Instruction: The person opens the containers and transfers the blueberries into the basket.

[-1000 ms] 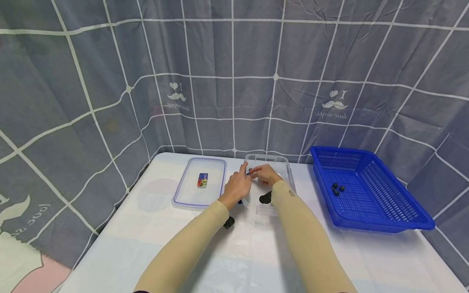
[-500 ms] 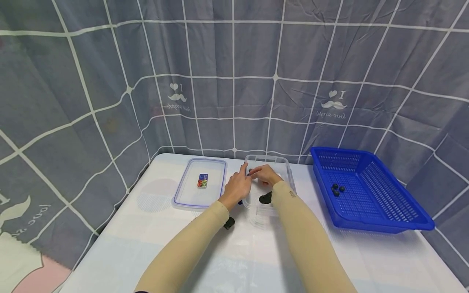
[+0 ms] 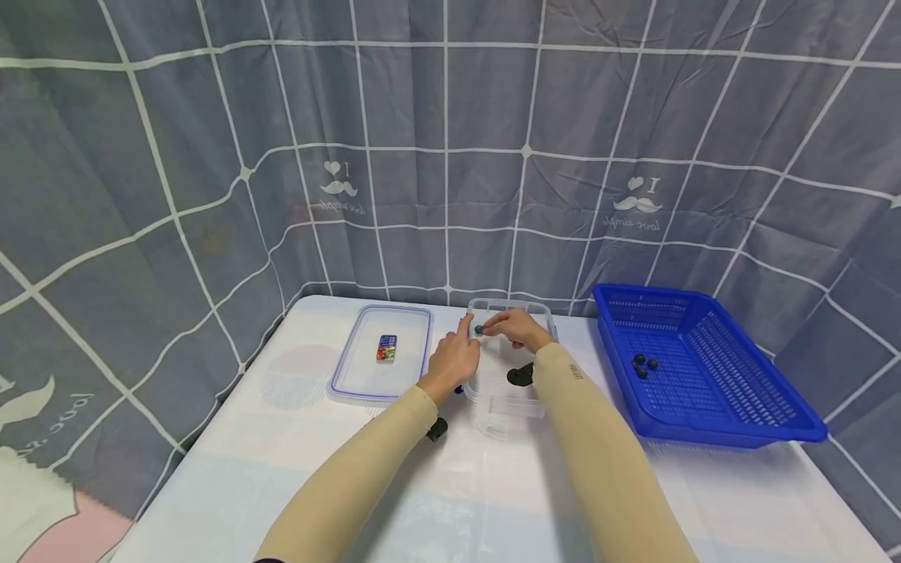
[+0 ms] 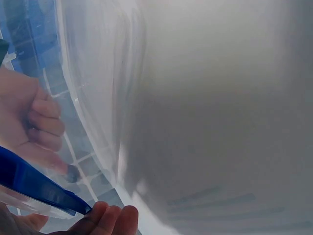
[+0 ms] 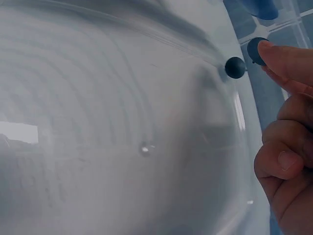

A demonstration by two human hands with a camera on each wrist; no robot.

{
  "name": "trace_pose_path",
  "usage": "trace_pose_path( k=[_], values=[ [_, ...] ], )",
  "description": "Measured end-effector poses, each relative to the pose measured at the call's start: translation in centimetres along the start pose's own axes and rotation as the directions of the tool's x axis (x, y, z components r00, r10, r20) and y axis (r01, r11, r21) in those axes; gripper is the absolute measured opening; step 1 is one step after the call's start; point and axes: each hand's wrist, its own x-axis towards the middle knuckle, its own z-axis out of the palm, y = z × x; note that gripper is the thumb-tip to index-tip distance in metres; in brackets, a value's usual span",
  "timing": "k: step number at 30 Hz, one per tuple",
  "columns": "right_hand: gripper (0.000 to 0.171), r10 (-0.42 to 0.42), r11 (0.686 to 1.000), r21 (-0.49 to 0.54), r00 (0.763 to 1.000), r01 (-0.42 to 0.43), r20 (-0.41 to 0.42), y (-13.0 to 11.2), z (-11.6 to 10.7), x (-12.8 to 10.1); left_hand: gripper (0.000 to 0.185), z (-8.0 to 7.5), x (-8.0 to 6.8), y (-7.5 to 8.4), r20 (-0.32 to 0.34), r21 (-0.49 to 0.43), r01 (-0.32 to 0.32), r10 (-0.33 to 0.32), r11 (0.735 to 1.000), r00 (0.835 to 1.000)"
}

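A clear plastic box (image 3: 510, 356) stands at the table's middle back. My left hand (image 3: 454, 361) grips its left side; the fingertips (image 4: 127, 218) lie beside a blue clasp (image 4: 49, 188) in the left wrist view. Reaching in from the right, my right hand (image 3: 519, 327) is at the box's far left corner. Its thumb and forefinger pinch a small dark ball (image 5: 255, 50), with the other fingers curled in. Close by that ball in the right wrist view is another dark round shape (image 5: 235, 67). Through the clear wall, the left wrist view shows the right hand (image 4: 34, 117).
To the left lies a clear lid (image 3: 352, 367) with a blue seal and a colourful label (image 3: 386, 349). A blue slotted basket (image 3: 732, 375) stands on the right, with several small dark balls (image 3: 641, 365) in it. Behind the table hangs a grey checked curtain (image 3: 486, 188).
My right hand has drawn slightly right, away from the left hand's fingers, and the dark ball at its fingertips shows more plainly. The left hand keeps its place on the box.
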Motion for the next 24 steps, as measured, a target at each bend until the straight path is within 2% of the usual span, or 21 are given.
trace_pose_path(
  k=[9, 16, 24],
  values=[
    [0.031, -0.025, 0.999, -0.025, 0.999, 0.026, 0.033, -0.8, -2.5, -0.7, 0.056, 0.0, 0.1, 0.1, 0.005, -0.013, 0.008, -0.008, 1.000, 1.000],
    [0.033, -0.092, 0.993, -0.068, 0.994, 0.096, 0.055, -1.8, -4.7, -1.7, 0.055, 0.0, 0.1, 0.0, 0.000, -0.012, 0.010, -0.010, 1.000, 1.000],
    [0.035, -0.089, 0.992, -0.090, 0.995, 0.092, 0.036, -2.3, -7.6, -3.6, 0.055, -0.1, -0.1, -0.1, -0.004, -0.031, -0.005, 0.005, 0.999, 1.000]
  ],
)
